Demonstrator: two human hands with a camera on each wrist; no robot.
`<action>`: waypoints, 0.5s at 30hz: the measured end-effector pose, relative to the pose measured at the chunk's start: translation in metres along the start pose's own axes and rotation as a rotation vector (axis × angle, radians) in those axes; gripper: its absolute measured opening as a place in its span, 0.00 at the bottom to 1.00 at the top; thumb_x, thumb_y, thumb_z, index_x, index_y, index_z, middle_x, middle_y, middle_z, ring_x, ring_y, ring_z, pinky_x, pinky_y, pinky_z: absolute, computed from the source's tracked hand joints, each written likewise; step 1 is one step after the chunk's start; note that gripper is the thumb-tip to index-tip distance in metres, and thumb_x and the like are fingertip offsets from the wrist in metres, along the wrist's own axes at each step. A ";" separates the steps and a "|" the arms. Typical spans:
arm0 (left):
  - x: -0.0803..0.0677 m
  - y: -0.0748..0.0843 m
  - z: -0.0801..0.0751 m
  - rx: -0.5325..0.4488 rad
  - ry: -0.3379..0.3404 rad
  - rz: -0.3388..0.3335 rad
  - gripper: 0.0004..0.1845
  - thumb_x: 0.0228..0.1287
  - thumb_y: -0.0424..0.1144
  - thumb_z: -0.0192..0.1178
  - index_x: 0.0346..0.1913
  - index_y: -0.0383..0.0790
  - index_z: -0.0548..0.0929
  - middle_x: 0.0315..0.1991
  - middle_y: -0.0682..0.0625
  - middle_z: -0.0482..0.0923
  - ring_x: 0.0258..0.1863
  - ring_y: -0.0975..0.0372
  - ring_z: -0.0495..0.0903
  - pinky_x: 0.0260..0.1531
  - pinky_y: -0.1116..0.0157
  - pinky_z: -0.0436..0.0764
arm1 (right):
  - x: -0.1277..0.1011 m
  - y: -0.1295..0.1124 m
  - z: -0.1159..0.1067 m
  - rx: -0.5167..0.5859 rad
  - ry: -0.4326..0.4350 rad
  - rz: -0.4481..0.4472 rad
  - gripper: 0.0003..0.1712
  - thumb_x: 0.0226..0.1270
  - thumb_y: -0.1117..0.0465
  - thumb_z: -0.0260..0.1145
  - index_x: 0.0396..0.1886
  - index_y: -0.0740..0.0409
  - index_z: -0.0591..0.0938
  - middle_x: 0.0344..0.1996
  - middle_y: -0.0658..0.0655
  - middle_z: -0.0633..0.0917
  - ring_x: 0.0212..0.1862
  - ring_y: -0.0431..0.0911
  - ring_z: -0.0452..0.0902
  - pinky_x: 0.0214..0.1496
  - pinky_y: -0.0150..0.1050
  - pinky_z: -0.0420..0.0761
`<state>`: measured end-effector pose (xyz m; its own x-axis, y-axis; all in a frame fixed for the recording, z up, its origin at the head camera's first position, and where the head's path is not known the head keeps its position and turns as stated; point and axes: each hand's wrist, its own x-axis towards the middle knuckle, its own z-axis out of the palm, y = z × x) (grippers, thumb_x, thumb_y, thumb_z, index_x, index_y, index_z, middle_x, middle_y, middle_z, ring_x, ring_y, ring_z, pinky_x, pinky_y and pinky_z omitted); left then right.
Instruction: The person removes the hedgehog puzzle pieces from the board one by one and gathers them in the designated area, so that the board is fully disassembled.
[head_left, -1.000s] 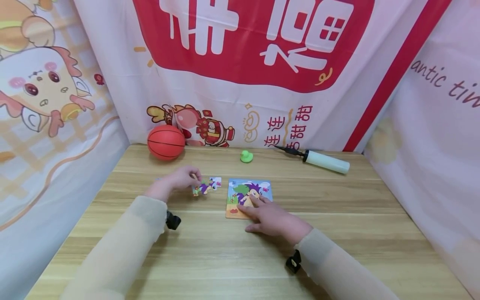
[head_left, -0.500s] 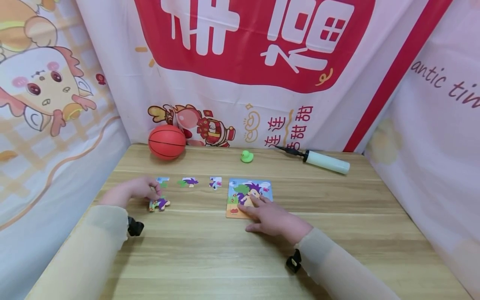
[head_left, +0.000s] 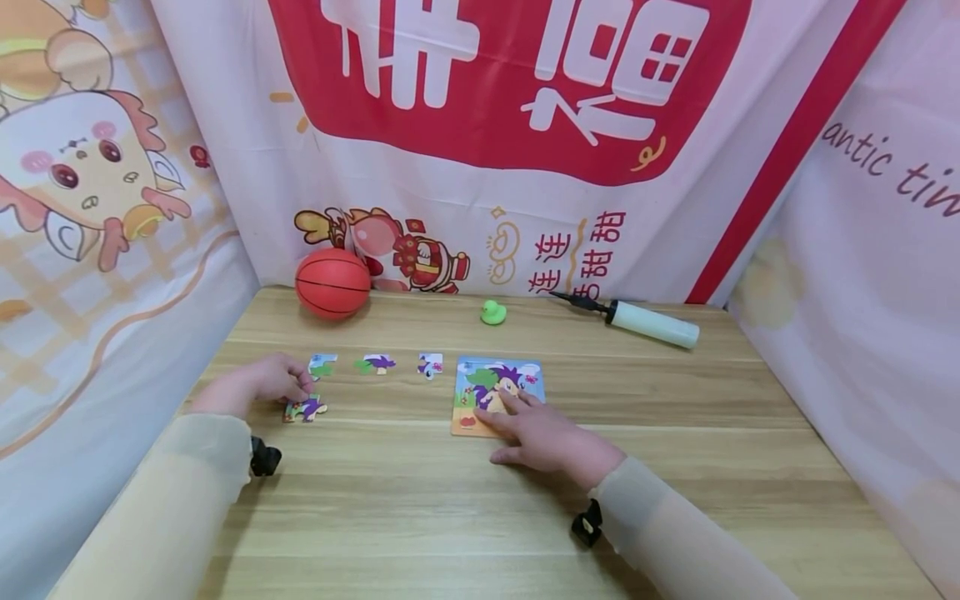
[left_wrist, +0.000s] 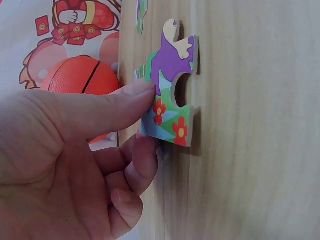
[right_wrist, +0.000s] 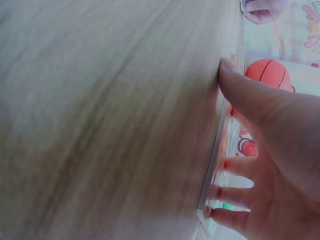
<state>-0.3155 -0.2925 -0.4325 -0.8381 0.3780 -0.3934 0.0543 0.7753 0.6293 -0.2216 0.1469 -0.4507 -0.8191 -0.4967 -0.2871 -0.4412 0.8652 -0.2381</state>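
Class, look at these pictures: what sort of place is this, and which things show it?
Probably a staged play corner: a wooden table hemmed in by cartoon-printed cloth backdrops, with a toy basketball, rubber duck and child's jigsaw board.

My left hand (head_left: 258,385) pinches a piece (head_left: 304,408) on the table (head_left: 480,517), left of the board (head_left: 498,395) (under my right hand (head_left: 551,442)). Three pieces (head_left: 375,364) lie behind it. Ball (head_left: 332,283), duck (head_left: 492,312) and pump (head_left: 637,320) line the back edge.

Bright, even light — blurry wrist views
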 end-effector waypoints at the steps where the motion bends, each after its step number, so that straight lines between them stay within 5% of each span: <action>1: 0.000 0.000 0.000 -0.001 0.004 -0.003 0.02 0.61 0.26 0.62 0.35 0.29 0.81 0.28 0.51 0.74 0.29 0.59 0.71 0.32 0.63 0.72 | 0.000 0.000 0.000 0.000 0.000 0.000 0.39 0.67 0.34 0.58 0.76 0.24 0.57 0.78 0.58 0.49 0.75 0.66 0.44 0.68 0.64 0.56; 15: 0.000 0.011 0.000 0.035 0.064 -0.024 0.04 0.59 0.31 0.66 0.35 0.35 0.82 0.30 0.49 0.75 0.33 0.57 0.70 0.33 0.61 0.69 | 0.000 0.000 -0.001 0.007 -0.008 0.005 0.39 0.67 0.33 0.57 0.75 0.22 0.56 0.78 0.57 0.49 0.75 0.65 0.43 0.68 0.64 0.55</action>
<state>-0.3154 -0.2841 -0.4254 -0.8722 0.3267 -0.3641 0.0517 0.8017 0.5955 -0.2217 0.1475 -0.4499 -0.8185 -0.4926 -0.2956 -0.4343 0.8674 -0.2428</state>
